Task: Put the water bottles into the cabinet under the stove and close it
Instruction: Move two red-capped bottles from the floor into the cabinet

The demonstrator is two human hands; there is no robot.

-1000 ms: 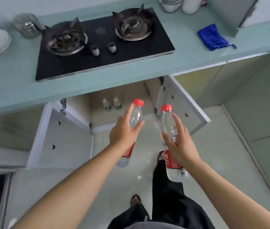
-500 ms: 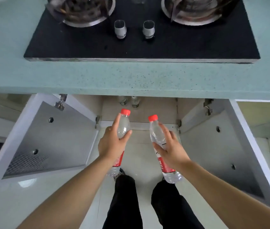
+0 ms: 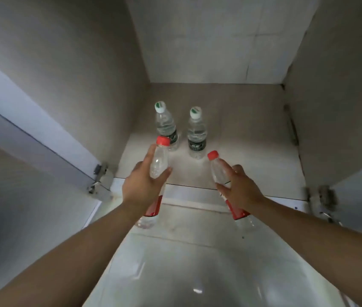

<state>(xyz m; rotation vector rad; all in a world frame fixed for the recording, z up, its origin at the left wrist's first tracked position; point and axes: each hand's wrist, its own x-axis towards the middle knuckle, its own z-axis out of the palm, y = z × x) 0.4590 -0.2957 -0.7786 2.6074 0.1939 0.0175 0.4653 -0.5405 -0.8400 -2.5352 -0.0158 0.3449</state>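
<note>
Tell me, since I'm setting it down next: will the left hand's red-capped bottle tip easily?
Probably somewhat: the red-capped bottle is tall and narrow, so a nudge could topple it. Being round and smooth, it would likely roll afterwards.

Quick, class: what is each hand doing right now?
Left hand: holding a red-capped water bottle.
Right hand: holding the other red-capped bottle.
</note>
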